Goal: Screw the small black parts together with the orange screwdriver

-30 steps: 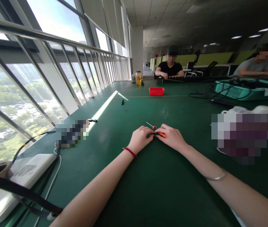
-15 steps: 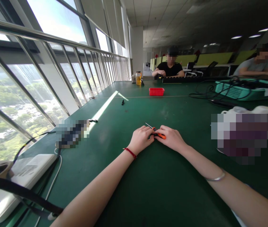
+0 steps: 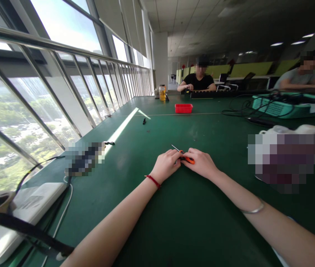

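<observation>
A screwdriver with an orange and black handle is held low over the green table. Its thin metal shaft points away to the upper left. My right hand is closed around the handle, whose orange end shows under the fingers. My left hand, a red cord on its wrist, is closed against the other side of the handle. Both hands meet at the fingertips, which hide the handle's middle. Whether the left fingers pinch some small part as well, I cannot tell.
Ahead stand a red tray and a jar; a small black piece lies nearer. A turquoise basket with cables is at right, near a white bag. At left are a power strip and cables. Two people sit beyond.
Both hands keep their grip on the screwdriver in almost the same place. The shaft's tip has shifted very slightly to the right.
</observation>
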Demonstrator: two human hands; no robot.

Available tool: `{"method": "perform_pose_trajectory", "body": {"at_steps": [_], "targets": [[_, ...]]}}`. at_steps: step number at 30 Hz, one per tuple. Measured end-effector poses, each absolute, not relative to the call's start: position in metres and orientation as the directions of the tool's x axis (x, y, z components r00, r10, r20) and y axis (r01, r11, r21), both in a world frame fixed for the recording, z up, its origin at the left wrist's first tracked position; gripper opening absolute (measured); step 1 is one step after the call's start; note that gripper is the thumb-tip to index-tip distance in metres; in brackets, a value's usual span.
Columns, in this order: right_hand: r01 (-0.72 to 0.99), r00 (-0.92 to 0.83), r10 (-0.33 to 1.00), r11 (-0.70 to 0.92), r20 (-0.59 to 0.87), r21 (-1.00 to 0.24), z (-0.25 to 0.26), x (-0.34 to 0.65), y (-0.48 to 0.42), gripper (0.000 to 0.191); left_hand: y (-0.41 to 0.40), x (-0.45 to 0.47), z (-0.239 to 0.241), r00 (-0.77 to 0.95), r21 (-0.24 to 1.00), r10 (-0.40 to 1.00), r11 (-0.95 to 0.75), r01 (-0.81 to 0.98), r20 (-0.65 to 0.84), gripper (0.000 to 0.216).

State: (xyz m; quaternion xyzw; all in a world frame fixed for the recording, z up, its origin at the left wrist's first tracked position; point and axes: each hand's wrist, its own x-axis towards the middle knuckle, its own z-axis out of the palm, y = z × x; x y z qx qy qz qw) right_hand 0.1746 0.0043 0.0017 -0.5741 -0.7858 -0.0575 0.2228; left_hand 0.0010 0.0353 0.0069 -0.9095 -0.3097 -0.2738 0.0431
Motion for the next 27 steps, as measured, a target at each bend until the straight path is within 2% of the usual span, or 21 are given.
{"method": "perform_pose_trajectory", "body": {"at_steps": [6, 13, 20, 27], "targets": [[0.923, -0.219, 0.882, 0.326, 0.416, -0.205, 0.0032, 0.1738, 0.0035, 0.021, 0.0347, 0.0003, 0.0067, 0.675, 0.043, 0.514, -0.81, 0.584, 0.53, 0.019], [0.911, -0.22, 0.887, 0.335, 0.407, -0.238, 0.0049, 0.1712, 0.0027, 0.021, 0.0326, -0.0015, 0.0089, 0.702, -0.071, 0.429, -0.824, 0.562, 0.568, 0.02], [0.95, -0.151, 0.903, 0.245, 0.403, -0.193, 0.0045, 0.1719, 0.0036, 0.027, 0.0338, -0.0008, 0.0069, 0.628, -0.026, 0.465, -0.791, 0.612, 0.624, 0.021], [0.966, -0.163, 0.899, 0.229, 0.406, -0.121, -0.0004, 0.1703, 0.0056, 0.025, 0.0362, 0.001, 0.0039, 0.615, 0.005, 0.479, -0.792, 0.611, 0.627, 0.022]]}}
